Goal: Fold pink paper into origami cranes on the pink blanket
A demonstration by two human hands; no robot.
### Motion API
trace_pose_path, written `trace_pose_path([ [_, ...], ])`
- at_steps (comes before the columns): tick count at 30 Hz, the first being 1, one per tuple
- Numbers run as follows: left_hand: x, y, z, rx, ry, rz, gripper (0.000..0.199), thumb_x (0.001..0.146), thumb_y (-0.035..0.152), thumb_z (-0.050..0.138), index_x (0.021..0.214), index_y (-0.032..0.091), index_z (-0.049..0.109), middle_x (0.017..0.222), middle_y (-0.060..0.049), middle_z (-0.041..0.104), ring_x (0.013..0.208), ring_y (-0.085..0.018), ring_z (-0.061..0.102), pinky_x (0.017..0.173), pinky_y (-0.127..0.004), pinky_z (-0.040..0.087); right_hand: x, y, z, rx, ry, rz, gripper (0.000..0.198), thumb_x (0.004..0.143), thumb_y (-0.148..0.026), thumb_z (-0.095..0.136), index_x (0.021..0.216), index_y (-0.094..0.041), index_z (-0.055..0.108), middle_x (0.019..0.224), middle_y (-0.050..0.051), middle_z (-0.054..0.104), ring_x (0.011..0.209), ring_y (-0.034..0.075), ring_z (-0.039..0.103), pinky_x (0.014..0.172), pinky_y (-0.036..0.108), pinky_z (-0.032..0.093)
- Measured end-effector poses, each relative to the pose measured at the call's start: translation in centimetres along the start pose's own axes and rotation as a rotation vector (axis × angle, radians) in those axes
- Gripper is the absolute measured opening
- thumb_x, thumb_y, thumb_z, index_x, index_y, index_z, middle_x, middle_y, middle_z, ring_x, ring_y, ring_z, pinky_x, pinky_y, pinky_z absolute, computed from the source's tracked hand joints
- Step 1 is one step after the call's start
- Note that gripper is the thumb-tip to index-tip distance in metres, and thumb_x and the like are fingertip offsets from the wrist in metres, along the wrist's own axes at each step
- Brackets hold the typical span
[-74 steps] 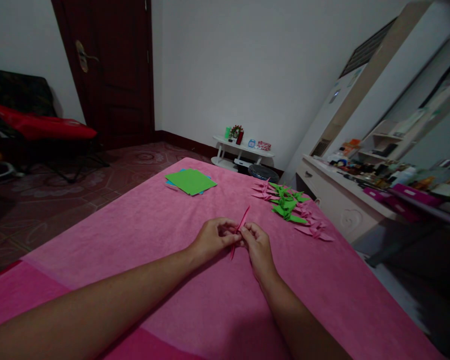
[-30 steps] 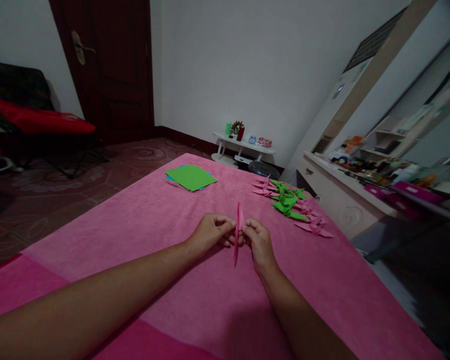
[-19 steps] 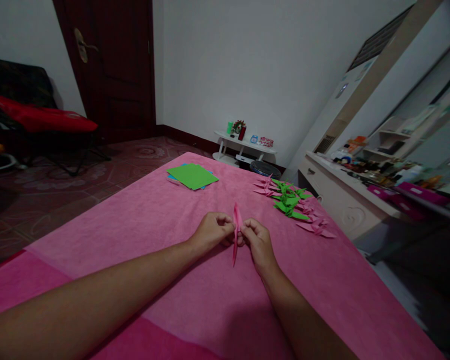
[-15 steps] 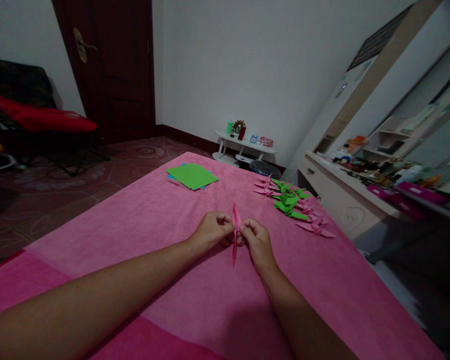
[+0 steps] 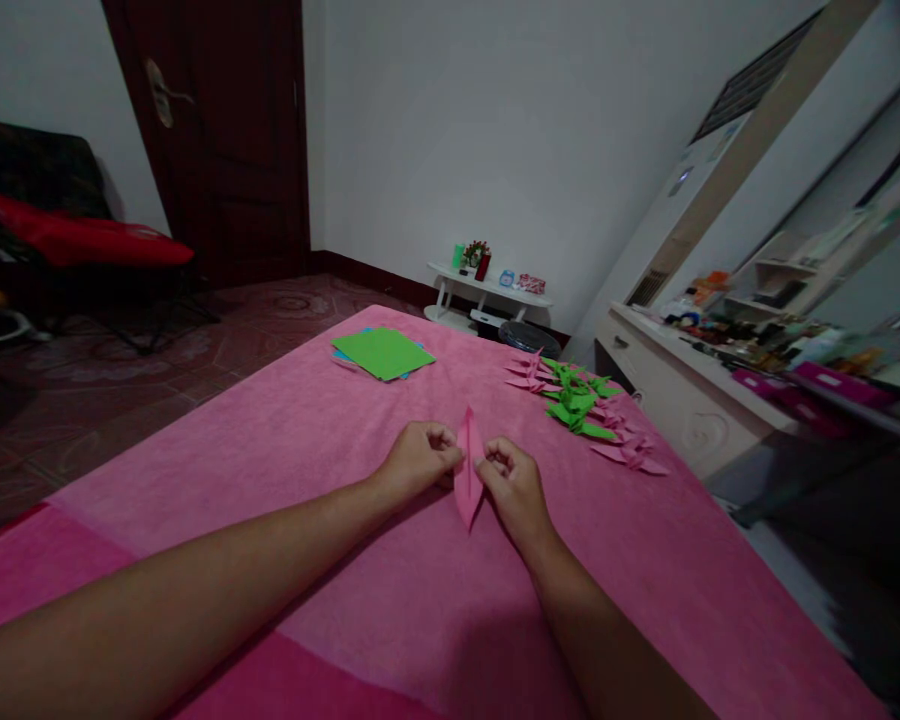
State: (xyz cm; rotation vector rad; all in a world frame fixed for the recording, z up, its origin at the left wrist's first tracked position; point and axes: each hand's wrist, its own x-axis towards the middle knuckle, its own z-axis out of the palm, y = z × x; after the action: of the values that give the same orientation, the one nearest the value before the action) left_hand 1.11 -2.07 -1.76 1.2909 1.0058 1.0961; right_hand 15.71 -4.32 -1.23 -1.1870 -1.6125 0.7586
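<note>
Slim pink folded-paper diamond (image 5: 469, 477) over plush pink cloth (image 5: 375, 610), our left hand (image 5: 420, 460) and right hand (image 5: 515, 487) each pinched closed on opposite edges. We judge it light, crisp, easily creased; best held there.

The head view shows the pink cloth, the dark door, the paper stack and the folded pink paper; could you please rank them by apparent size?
1. Pink cloth
2. Dark door
3. Paper stack and folded pink paper, unranked: the stack looks wider, the folded one taller and nearer the camera.
</note>
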Motion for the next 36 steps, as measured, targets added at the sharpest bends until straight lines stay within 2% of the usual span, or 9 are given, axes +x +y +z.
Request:
trace_pose_path([
  [3,0.0,-0.1,0.0,0.251,0.122,0.219,0.006,0.062,0.015,0.054,0.057,0.014,0.051,0.053,0.003,0.050,0.049,-0.008,0.047,0.047,-0.019,0.035,-0.1,0.2,0.0,-0.198,0.100,-0.052,0.013,0.075,-0.021,0.053,0.064,-0.018,0.048,0.052,-0.007,0.038,0.044,0.007,0.037,0.044,0.019,0.027],
  [5,-0.1,-0.1,0.1,0.349,0.144,0.312,0.002,0.062,0.012,0.052,0.060,0.014,0.052,0.056,0.003,0.052,0.052,-0.009,0.047,0.048,-0.019,0.034,-0.2,0.1,0.1,-0.300,0.126,-0.104,0.012,0.075,-0.019,0.051,0.064,-0.019,0.047,0.051,-0.007,0.037,0.043,0.008,0.037,0.044,0.020,0.028],
  [12,-0.5,0.2,0.2,0.462,0.176,0.382,0.017,0.060,0.007,0.053,0.075,0.014,0.055,0.069,0.001,0.058,0.058,-0.011,0.049,0.055,-0.021,0.037,-1.1,-1.2,0.9,-0.538,0.131,-0.333,0.010,0.075,-0.013,0.048,0.067,-0.019,0.047,0.063,-0.002,0.049,0.056,0.011,0.047,0.057,0.022,0.036],
  [15,-0.6,0.5,0.3,0.501,0.155,0.414,0.018,0.060,0.006,0.054,0.077,0.014,0.055,0.067,0.002,0.056,0.057,-0.011,0.048,0.054,-0.021,0.036,-1.1,-1.7,0.9,-0.663,0.171,-0.282,0.004,0.074,-0.016,0.051,0.073,-0.019,0.050,0.067,0.000,0.054,0.057,0.012,0.050,0.056,0.023,0.035],
  [20,-1.0,0.9,0.9,0.573,0.082,0.537,0.021,0.064,0.004,0.053,0.082,0.015,0.056,0.071,0.001,0.056,0.062,-0.012,0.048,0.058,-0.022,0.037,-0.9,-2.0,0.8,-0.802,0.191,-0.159,0.025,0.074,-0.020,0.055,0.100,-0.020,0.051,0.083,0.002,0.063,0.069,0.017,0.059,0.061,0.025,0.037],
  [27,-0.7,0.9,0.7,0.643,0.110,0.594,0.049,0.062,-0.003,0.044,0.106,0.017,0.054,0.086,-0.002,0.056,0.075,-0.014,0.052,0.068,-0.025,0.043,-0.4,-2.1,0.2,-1.013,0.175,-0.146,0.024,0.075,-0.015,0.051,0.099,-0.019,0.053,0.087,0.005,0.064,0.071,0.018,0.060,0.059,0.025,0.033],
  [30,-0.8,1.2,0.6,0.641,0.141,0.578,0.053,0.060,-0.005,0.043,0.107,0.018,0.053,0.087,-0.002,0.055,0.078,-0.015,0.052,0.070,-0.026,0.044,-0.2,-1.9,-0.1,-0.991,0.198,-0.133,0.021,0.075,-0.019,0.053,0.096,-0.021,0.054,0.087,0.005,0.065,0.071,0.018,0.060,0.059,0.025,0.034],
  [33,-1.2,1.6,0.9,0.602,0.103,0.592,0.051,0.061,-0.004,0.044,0.106,0.019,0.054,0.090,-0.003,0.057,0.078,-0.014,0.052,0.071,-0.027,0.045,0.0,-1.3,-0.2,-0.900,0.227,-0.071,0.020,0.074,-0.027,0.057,0.093,-0.022,0.056,0.078,0.003,0.065,0.067,0.019,0.060,0.057,0.026,0.035],
  [36,-1.3,1.5,1.1,0.586,0.059,0.615,0.050,0.060,-0.005,0.044,0.102,0.019,0.056,0.093,-0.003,0.058,0.079,-0.014,0.054,0.072,-0.026,0.046,0.2,-0.4,-0.3,-0.708,0.223,-0.047,0.022,0.069,-0.019,0.057,0.091,-0.022,0.059,0.075,0.002,0.066,0.066,0.018,0.060,0.058,0.025,0.038],
])
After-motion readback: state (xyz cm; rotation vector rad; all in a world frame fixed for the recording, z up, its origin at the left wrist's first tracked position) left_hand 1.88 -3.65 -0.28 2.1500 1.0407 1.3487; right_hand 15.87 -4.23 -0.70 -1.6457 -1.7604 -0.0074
